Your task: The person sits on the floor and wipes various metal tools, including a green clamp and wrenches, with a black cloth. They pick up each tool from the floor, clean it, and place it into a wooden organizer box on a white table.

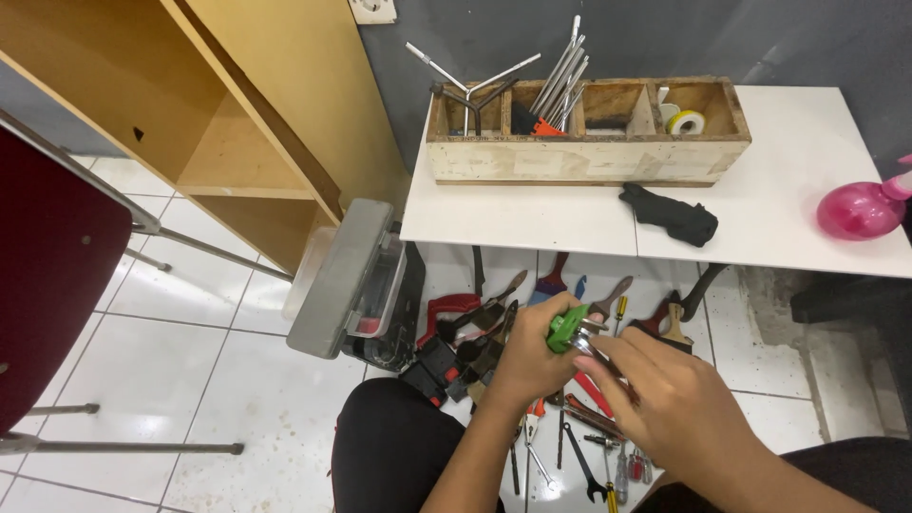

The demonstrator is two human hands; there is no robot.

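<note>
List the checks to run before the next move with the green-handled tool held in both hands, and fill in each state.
1. Left hand grips the green-handled metal tool: ok.
2. Right hand fingers on the tool's metal end: ok.
3. Tool's metal end in plain view: not ok, fingers cover it.
4. Wooden compartment box upright on the white tabletop: ok.
5. Floor below the hands free of loose tools: not ok.

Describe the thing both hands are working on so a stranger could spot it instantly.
Below the white table, over the tools strewn on the tiled floor, the left hand and right hand meet. Between them is a small green tool with metal parts, the only bright green item.
</note>
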